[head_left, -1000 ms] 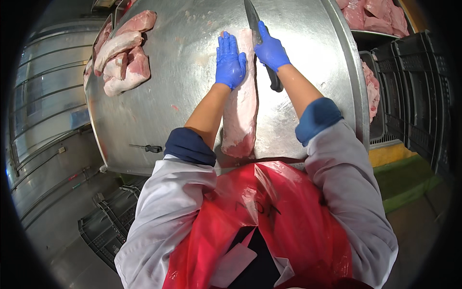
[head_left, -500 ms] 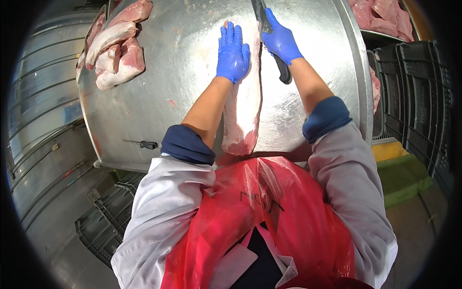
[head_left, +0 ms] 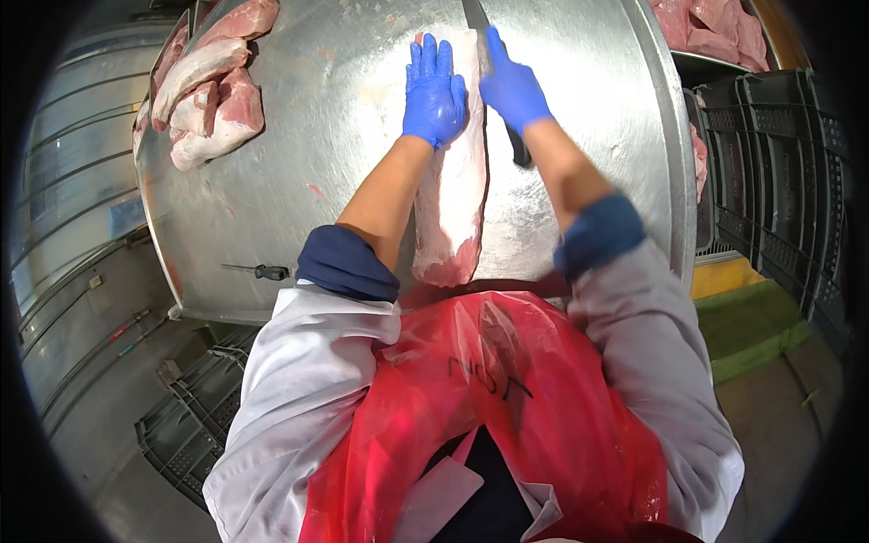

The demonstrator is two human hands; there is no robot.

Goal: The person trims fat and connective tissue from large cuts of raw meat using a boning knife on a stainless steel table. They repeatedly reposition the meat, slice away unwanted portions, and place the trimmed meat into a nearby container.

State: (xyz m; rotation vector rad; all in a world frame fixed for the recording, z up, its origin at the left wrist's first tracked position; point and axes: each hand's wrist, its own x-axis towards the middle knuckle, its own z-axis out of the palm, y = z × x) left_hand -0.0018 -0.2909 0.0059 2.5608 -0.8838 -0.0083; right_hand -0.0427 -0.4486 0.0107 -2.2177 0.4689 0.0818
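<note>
A long, pale slab of raw meat [head_left: 450, 208] lies lengthwise on the metal table in front of me, its redder end nearest my body. My left hand [head_left: 434, 101], in a blue glove, rests flat on its far part with the fingers stretched out. Just right of the meat, my blue-gloved right hand [head_left: 516, 90] is closed round the black handle of a knife [head_left: 475, 16]. The blade points away from me, along the meat's far right edge. Whether its edge touches the meat, I cannot tell.
Several cuts of raw meat [head_left: 222, 113] are heaped at the table's far left. A smaller tool with a black handle [head_left: 271, 271] lies near the front left edge. At the far right stands a tray of meat [head_left: 711, 32], with black crates [head_left: 769, 172] beside the table [head_left: 317, 226].
My right hand and the knife have shifted slightly left, closer to the meat, and the handle sits more upright in view. My left hand stays flat on the meat.
</note>
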